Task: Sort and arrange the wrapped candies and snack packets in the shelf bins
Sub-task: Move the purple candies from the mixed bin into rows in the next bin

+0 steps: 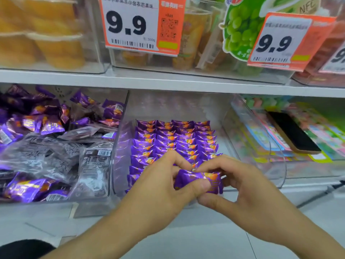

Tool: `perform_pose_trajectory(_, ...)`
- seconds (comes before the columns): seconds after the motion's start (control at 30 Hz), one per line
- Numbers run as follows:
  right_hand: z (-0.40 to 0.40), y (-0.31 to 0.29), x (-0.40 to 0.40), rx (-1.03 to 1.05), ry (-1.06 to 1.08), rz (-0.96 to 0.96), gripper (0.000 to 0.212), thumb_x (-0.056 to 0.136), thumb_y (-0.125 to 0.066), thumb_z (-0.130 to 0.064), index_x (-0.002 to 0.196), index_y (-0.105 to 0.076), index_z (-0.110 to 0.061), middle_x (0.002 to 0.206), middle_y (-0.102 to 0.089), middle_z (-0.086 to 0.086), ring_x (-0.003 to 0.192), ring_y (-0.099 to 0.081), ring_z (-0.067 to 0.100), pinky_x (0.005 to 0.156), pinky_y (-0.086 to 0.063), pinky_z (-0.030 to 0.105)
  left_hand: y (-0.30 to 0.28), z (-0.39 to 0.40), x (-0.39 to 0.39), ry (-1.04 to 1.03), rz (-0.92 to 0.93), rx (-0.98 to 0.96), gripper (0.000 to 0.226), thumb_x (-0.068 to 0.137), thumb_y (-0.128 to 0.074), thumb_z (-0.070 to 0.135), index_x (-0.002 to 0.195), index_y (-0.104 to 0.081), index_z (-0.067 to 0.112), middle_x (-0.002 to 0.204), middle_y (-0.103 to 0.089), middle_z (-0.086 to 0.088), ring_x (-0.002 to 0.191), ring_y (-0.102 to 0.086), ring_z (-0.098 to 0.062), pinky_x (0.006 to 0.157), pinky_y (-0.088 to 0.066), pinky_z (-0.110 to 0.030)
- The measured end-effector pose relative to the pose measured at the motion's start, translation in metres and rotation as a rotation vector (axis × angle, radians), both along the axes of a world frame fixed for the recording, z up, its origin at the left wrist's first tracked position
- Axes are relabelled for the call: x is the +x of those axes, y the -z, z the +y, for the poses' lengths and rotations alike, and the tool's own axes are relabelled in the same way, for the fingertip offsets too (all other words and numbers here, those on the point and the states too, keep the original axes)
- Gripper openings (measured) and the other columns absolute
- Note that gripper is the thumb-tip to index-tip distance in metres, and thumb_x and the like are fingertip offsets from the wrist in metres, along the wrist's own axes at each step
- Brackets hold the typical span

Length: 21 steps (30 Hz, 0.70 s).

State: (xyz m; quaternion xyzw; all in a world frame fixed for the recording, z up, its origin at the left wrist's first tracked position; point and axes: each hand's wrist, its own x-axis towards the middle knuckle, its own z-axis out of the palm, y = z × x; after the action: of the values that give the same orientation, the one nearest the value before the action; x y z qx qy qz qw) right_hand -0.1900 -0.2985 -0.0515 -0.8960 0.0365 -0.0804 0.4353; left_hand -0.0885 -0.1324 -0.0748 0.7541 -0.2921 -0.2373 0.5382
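A purple and orange wrapped candy [199, 181] is held at the front edge of the clear middle bin [119, 146]. My left hand [158, 186] pinches its left end with thumb and fingers. My right hand [246, 189] pinches its right end. Behind the hands, several matching purple candies [173, 141] lie in neat rows on the bin floor. The left bin [93, 199] holds a loose heap of purple candies [33, 126] and grey clear snack packets [93, 165].
A black phone [293, 133] lies on colourful packets in the right bin [276, 156]. The shelf above [149, 79] carries clear bins of jelly cups and fruit snacks behind orange 9.9 price tags [138, 25]. White floor lies below the shelf.
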Motion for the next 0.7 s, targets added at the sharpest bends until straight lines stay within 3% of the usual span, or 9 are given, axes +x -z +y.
perform_pose_trajectory(0.07, -0.003, -0.002, -0.001, 0.080, -0.047, 0.048, 0.039, 0.074, -0.086, -0.035, 0.108, -0.067, -0.037, 0.107, -0.068, -0.007, 0.097, -0.067, 0.019, 0.082, -0.057, 0.033, -0.004, -0.002, 0.000, -0.016, -0.010, -0.065, 0.043, 0.067, -0.079, 0.063, 0.091, -0.061, 0.033, 0.078, -0.071, -0.006, 0.076, -0.067, -0.031, 0.063, -0.056, -0.048)
perform_pose_trajectory(0.13, -0.008, -0.005, 0.002, 0.266, -0.037, 0.063, 0.032, 0.078, -0.083, -0.036, 0.106, -0.069, -0.034, 0.104, -0.071, -0.003, 0.093, -0.069, 0.018, 0.080, -0.058, 0.038, -0.008, -0.003, 0.003, -0.012, 0.101, -0.193, 0.032, 0.070, -0.079, 0.040, 0.091, -0.067, 0.019, 0.079, -0.074, 0.000, 0.069, -0.070, -0.018, 0.053, -0.053, -0.028)
perform_pose_trajectory(0.2, -0.014, -0.005, 0.004, 0.370, 0.008, 0.056, 0.032, 0.073, -0.082, -0.029, 0.103, -0.070, -0.031, 0.101, -0.072, 0.003, 0.088, -0.070, 0.022, 0.078, -0.058, 0.042, -0.013, -0.003, 0.005, 0.022, 0.203, -0.241, 0.026, 0.071, -0.076, 0.028, 0.091, -0.072, 0.012, 0.086, -0.076, -0.003, 0.071, -0.073, -0.015, 0.056, -0.051, -0.016)
perform_pose_trajectory(0.3, -0.016, -0.002, 0.006, 0.365, -0.040, 0.102, 0.042, 0.066, -0.088, -0.027, 0.104, -0.070, -0.029, 0.103, -0.072, 0.006, 0.091, -0.067, 0.035, 0.080, -0.057, 0.048, -0.010, -0.001, 0.009, 0.071, 0.190, -0.226, 0.010, 0.070, -0.077, 0.029, 0.077, -0.078, 0.022, 0.081, -0.077, -0.005, 0.071, -0.071, -0.013, 0.055, -0.049, -0.018)
perform_pose_trajectory(0.4, -0.017, 0.002, 0.008, 0.381, -0.045, 0.102, 0.056, 0.057, -0.094, -0.039, 0.107, -0.070, -0.029, 0.104, -0.073, 0.007, 0.091, -0.065, 0.042, 0.081, -0.054, 0.057, -0.008, -0.002, 0.010, 0.066, 0.116, -0.219, 0.022, 0.069, -0.077, 0.034, 0.085, -0.079, 0.019, 0.080, -0.076, -0.011, 0.073, -0.071, -0.016, 0.057, -0.055, -0.029)
perform_pose_trajectory(0.47, -0.020, 0.004, 0.011, 0.318, -0.010, 0.044, 0.061, 0.052, -0.094, -0.048, 0.106, -0.070, -0.032, 0.096, -0.073, 0.004, 0.075, -0.060, 0.041, 0.072, -0.054, 0.053, -0.007, -0.004, 0.010, 0.040, 0.063, -0.209, 0.030, 0.069, -0.076, 0.038, 0.090, -0.079, 0.017, 0.081, -0.074, -0.015, 0.071, -0.068, -0.017, 0.062, -0.057, -0.036)
perform_pose_trajectory(0.57, -0.022, 0.001, 0.015, 0.102, 0.035, -0.058, 0.053, 0.056, -0.094, -0.044, 0.102, -0.070, -0.036, 0.082, -0.065, -0.003, 0.063, -0.043, 0.025, 0.060, -0.043, 0.039, -0.003, -0.006, 0.012, 0.009, -0.024, -0.135, 0.042, 0.067, -0.073, 0.049, 0.099, -0.077, 0.022, 0.086, -0.076, -0.001, 0.080, -0.073, -0.017, 0.066, -0.057, -0.024)
perform_pose_trajectory(0.63, -0.026, -0.005, 0.015, -0.030, 0.034, -0.059, 0.045, 0.061, -0.093, -0.035, 0.100, -0.070, -0.035, 0.089, -0.067, -0.008, 0.064, -0.047, 0.014, 0.062, -0.045, 0.032, -0.002, -0.006, 0.015, -0.008, -0.125, -0.026, 0.049, 0.067, -0.074, 0.056, 0.109, -0.073, 0.031, 0.093, -0.075, 0.012, 0.083, -0.069, -0.003, 0.075, -0.058, -0.026)
perform_pose_trajectory(0.7, -0.041, -0.005, 0.016, -0.153, 0.074, -0.026, 0.043, 0.063, -0.092, -0.027, 0.098, -0.068, -0.036, 0.094, -0.067, -0.013, 0.065, -0.053, 0.009, 0.063, -0.045, 0.020, 0.000, -0.005, 0.016, 0.017, -0.248, 0.130, 0.052, 0.069, -0.077, 0.056, 0.117, -0.064, 0.040, 0.099, -0.067, 0.023, 0.084, -0.062, 0.010, 0.074, -0.053, -0.014)
